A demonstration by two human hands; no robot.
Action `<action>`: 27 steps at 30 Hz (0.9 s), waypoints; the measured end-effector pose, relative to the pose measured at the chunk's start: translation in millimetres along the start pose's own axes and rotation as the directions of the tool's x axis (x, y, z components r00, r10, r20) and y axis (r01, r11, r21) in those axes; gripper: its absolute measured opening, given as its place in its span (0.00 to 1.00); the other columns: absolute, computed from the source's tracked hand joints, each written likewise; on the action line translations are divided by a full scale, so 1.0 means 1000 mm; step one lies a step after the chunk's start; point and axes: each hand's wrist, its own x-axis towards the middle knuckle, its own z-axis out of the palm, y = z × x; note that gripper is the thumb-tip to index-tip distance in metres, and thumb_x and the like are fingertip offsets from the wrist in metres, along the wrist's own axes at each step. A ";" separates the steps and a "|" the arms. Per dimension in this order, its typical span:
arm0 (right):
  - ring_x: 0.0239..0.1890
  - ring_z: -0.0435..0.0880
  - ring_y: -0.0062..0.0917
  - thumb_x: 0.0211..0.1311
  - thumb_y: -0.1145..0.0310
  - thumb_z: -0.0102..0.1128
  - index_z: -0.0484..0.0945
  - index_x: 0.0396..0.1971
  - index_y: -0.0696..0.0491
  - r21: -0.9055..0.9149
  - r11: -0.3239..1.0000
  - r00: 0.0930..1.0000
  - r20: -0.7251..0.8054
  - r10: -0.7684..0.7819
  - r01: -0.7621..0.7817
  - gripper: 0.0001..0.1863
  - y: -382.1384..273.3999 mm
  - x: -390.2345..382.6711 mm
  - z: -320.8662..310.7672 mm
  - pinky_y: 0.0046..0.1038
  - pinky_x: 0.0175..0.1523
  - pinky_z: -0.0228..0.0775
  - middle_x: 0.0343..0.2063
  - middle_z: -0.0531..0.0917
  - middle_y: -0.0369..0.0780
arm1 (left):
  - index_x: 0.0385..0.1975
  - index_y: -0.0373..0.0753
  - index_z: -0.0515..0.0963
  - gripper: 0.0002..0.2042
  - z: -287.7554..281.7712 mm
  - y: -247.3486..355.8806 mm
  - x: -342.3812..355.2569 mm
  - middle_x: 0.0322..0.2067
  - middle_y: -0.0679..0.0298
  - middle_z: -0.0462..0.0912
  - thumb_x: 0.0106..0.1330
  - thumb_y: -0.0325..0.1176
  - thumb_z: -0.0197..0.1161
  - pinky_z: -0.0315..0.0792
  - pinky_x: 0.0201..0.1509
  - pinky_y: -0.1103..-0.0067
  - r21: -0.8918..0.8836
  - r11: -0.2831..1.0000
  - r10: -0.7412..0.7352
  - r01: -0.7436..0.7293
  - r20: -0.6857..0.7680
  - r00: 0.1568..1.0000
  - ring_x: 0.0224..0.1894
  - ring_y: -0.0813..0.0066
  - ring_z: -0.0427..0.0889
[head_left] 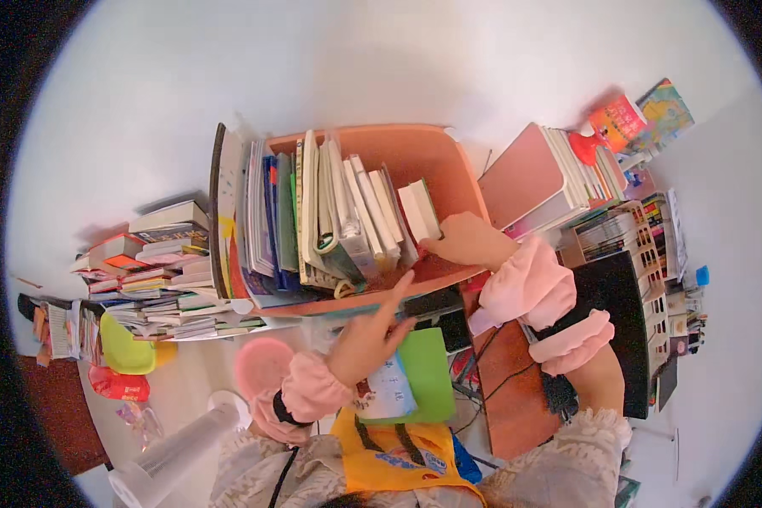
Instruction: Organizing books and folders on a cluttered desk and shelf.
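An orange bin holds a row of books and folders, mostly standing on edge. At its right end a small thick white book with a green edge leans. My right hand, in a pink sleeve band, is closed on the lower part of that book; its fingertips are partly hidden. My left hand, also with a pink band, hangs just in front of the bin with its fingers apart and nothing held. Below it lie a green folder and a pale printed booklet.
Book piles stand left of the bin, beside a yellow-green basin and a pink round object. A white roll lies lower left. At right stand pink boards, shelving and a reddish board with cables.
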 end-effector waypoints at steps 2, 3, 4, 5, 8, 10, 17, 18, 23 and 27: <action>0.46 0.73 0.50 0.46 0.54 0.59 0.58 0.54 0.63 0.036 0.999 0.990 -0.141 -0.022 0.027 0.39 0.001 0.000 0.003 0.38 0.49 0.67 0.44 0.70 0.64 | 0.62 0.44 0.54 0.31 0.002 0.001 0.010 0.21 0.50 0.76 0.58 0.29 0.58 0.70 0.30 0.68 0.010 1.000 -0.029 0.029 0.040 0.999 0.25 0.53 0.77; 0.49 0.71 0.51 0.42 0.56 0.64 0.55 0.57 0.62 0.061 0.997 0.960 -0.279 -0.023 0.042 0.44 0.008 -0.003 0.003 0.38 0.51 0.66 0.49 0.67 0.63 | 0.62 0.42 0.55 0.30 0.009 0.001 0.018 0.28 0.48 0.79 0.58 0.28 0.58 0.72 0.37 0.69 0.007 0.999 -0.051 0.050 0.086 0.995 0.31 0.55 0.80; 0.49 0.71 0.51 0.42 0.56 0.64 0.55 0.57 0.62 0.064 0.997 0.958 -0.287 -0.014 0.034 0.44 0.013 0.003 0.007 0.38 0.51 0.66 0.49 0.67 0.63 | 0.62 0.42 0.55 0.30 0.013 0.000 0.022 0.28 0.48 0.79 0.58 0.28 0.58 0.72 0.37 0.69 0.007 0.999 -0.040 0.040 0.093 0.995 0.31 0.55 0.80; 0.53 0.67 0.52 0.36 0.58 0.68 0.50 0.60 0.60 -0.062 0.977 0.915 -0.343 -0.214 0.205 0.51 0.018 0.014 0.011 0.38 0.54 0.64 0.53 0.60 0.62 | 0.61 0.41 0.55 0.30 0.017 -0.005 0.025 0.28 0.48 0.79 0.58 0.28 0.58 0.72 0.36 0.69 0.046 0.999 -0.018 0.015 0.076 0.997 0.31 0.54 0.80; 0.60 0.57 0.52 0.25 0.62 0.74 0.41 0.63 0.56 -0.260 0.891 0.846 -0.298 -0.442 0.373 0.63 0.002 0.033 0.002 0.38 0.60 0.59 0.60 0.47 0.60 | 0.60 0.39 0.57 0.29 0.031 -0.035 0.031 0.27 0.47 0.78 0.58 0.28 0.57 0.72 0.35 0.69 0.109 0.977 0.184 -0.182 -0.005 0.983 0.29 0.52 0.79; 0.59 0.59 0.53 0.16 0.62 0.78 0.37 0.64 0.52 -0.284 0.913 0.924 -0.161 -0.347 0.294 0.70 0.000 0.039 -0.005 0.39 0.59 0.60 0.62 0.40 0.58 | 0.59 0.38 0.58 0.27 0.039 -0.034 0.037 0.25 0.46 0.77 0.58 0.28 0.57 0.71 0.34 0.68 0.126 0.923 0.372 -0.363 -0.059 0.926 0.28 0.51 0.78; 0.43 0.74 0.54 0.17 0.65 0.77 0.46 0.61 0.55 -0.123 0.931 0.900 -0.241 -0.363 0.342 0.63 0.006 0.052 0.006 0.41 0.47 0.71 0.56 0.53 0.59 | 0.57 0.31 0.60 0.26 0.055 -0.064 0.052 0.43 0.45 0.75 0.58 0.32 0.58 0.69 0.48 0.68 -0.048 0.999 0.029 -0.021 0.168 0.985 0.46 0.52 0.76; 0.41 0.75 0.53 0.18 0.65 0.76 0.48 0.59 0.58 -0.158 0.942 0.905 -0.270 -0.329 0.295 0.61 0.001 0.050 0.011 0.40 0.45 0.71 0.53 0.55 0.59 | 0.56 0.33 0.61 0.26 0.052 -0.063 0.053 0.47 0.48 0.74 0.59 0.32 0.59 0.69 0.51 0.70 0.017 1.000 -0.022 0.019 0.183 0.983 0.49 0.55 0.75; 0.34 0.78 0.52 0.20 0.71 0.74 0.57 0.49 0.60 -0.158 0.940 0.833 -0.437 -0.340 0.301 0.47 0.004 0.019 0.034 0.38 0.38 0.76 0.46 0.63 0.55 | 0.52 0.31 0.64 0.24 0.046 -0.079 0.060 0.45 0.48 0.75 0.58 0.35 0.60 0.68 0.51 0.69 0.085 0.990 -0.128 0.111 0.228 0.965 0.48 0.53 0.75; 0.41 0.74 0.56 0.21 0.68 0.75 0.51 0.55 0.63 -0.081 0.972 0.870 -0.434 -0.232 0.219 0.55 0.012 0.009 0.036 0.39 0.46 0.71 0.49 0.57 0.59 | 0.49 0.30 0.67 0.22 0.040 -0.052 0.055 0.44 0.47 0.76 0.58 0.35 0.60 0.68 0.51 0.69 0.170 0.969 -0.211 0.181 0.183 0.960 0.47 0.53 0.75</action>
